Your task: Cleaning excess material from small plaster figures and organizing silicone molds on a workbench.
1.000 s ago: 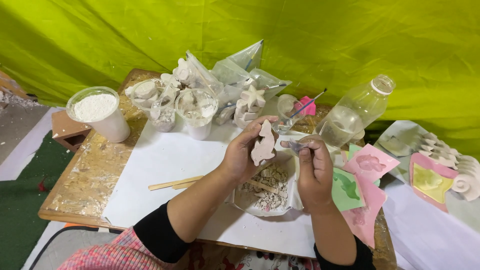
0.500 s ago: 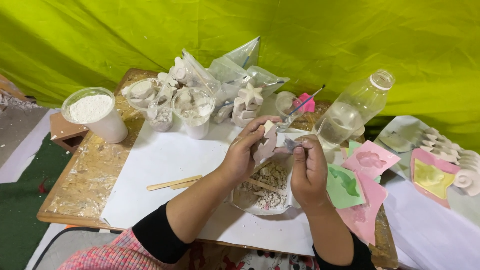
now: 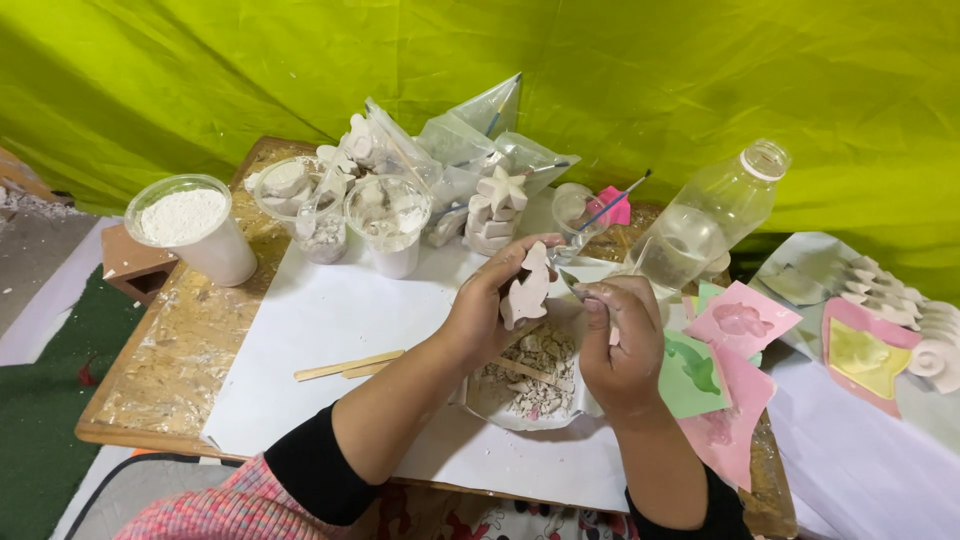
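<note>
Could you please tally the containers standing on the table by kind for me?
White tub of powder: 1
Clear plastic cups: 4
Clear plastic bottle: 1
Bowl of plaster scraps: 1
Total: 7

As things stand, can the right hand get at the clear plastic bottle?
Probably yes. The right hand sits just below the clear plastic bottle with open space between them, but it holds a small tool against the plaster figure, so it isn't free.
</note>
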